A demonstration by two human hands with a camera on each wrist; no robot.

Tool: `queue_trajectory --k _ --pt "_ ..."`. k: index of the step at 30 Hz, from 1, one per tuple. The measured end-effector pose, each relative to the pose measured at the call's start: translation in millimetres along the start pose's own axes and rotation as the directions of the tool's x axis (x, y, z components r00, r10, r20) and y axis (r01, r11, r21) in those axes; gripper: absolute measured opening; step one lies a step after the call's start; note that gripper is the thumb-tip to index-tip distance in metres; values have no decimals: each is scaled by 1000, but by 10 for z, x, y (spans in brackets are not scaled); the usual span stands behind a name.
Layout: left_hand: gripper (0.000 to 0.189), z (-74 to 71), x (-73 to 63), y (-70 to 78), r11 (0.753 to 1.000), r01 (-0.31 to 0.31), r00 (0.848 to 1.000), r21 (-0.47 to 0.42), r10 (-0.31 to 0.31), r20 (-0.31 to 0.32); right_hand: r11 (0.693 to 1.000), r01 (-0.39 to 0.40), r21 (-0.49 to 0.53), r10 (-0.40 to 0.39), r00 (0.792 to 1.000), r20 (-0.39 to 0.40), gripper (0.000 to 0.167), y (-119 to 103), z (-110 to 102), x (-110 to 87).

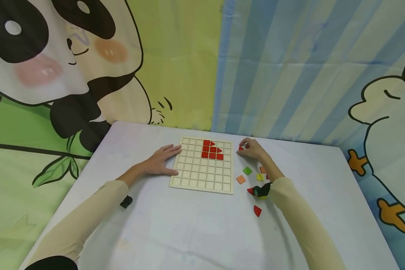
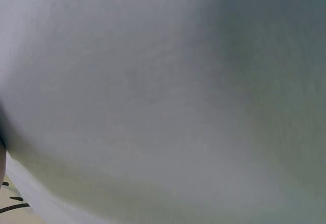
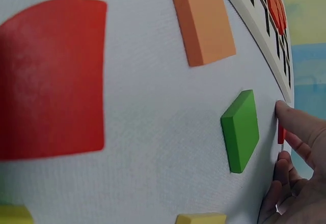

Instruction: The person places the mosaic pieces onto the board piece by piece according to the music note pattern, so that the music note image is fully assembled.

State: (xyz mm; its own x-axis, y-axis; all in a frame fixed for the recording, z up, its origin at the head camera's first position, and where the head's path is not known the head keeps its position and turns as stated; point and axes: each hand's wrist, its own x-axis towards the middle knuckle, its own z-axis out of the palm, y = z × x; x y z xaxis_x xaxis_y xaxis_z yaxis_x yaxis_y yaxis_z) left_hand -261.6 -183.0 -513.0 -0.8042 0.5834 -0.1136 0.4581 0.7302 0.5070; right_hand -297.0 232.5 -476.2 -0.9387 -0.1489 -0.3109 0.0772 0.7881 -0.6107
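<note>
A cream grid board (image 1: 195, 176) lies on the white table, with several red pieces (image 1: 212, 149) set in its upper squares. My left hand (image 1: 160, 161) rests at the board's left edge, fingers and thumb spread. Just beyond the board's right side, my right hand (image 1: 253, 149) pinches a small red piece (image 1: 241, 148) between thumb and fingers; in the right wrist view most of that piece (image 3: 281, 132) is hidden by the fingers. Nearest to this hand lies a green square (image 3: 243, 132). The left wrist view shows mostly blurred white surface.
Right of the board lie an orange square (image 1: 241, 179), a yellow square (image 1: 260, 177) and a red quarter-round piece (image 1: 257, 210). More pieces sit partly hidden under the right wrist, beside its black camera (image 1: 263, 190). A printed curtain (image 1: 179, 75) hangs behind the table.
</note>
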Motion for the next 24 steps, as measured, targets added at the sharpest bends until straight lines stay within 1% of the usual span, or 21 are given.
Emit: queue_trajectory --k 4,8,12,14,20,22,24 --pt "97 -19 0 4 1000 -15 1000 5 15 -10 1000 17 -8 -17 1000 -25 37 -8 4 -3" --pt "97 -43 -1 15 1000 -29 999 0 29 -15 1000 26 -11 -26 999 -31 36 -5 6 15" --pt "97 -44 4 12 1000 -27 1000 0 27 -12 1000 31 -3 -31 999 -11 34 12 -6 21" --pt "97 -44 10 11 1000 -27 1000 0 27 -13 1000 21 9 -21 1000 -1 33 21 -28 20" --pt "97 -14 10 1 1000 -18 1000 2 18 -19 997 -1 74 -1 1000 29 37 49 -95 -20" --pt "98 1 6 -3 1000 -18 1000 11 18 -19 997 14 82 -16 1000 25 38 53 -94 -56" --pt "98 9 6 2 1000 -24 999 16 24 -21 996 57 62 -58 998 1 36 34 -72 -109"
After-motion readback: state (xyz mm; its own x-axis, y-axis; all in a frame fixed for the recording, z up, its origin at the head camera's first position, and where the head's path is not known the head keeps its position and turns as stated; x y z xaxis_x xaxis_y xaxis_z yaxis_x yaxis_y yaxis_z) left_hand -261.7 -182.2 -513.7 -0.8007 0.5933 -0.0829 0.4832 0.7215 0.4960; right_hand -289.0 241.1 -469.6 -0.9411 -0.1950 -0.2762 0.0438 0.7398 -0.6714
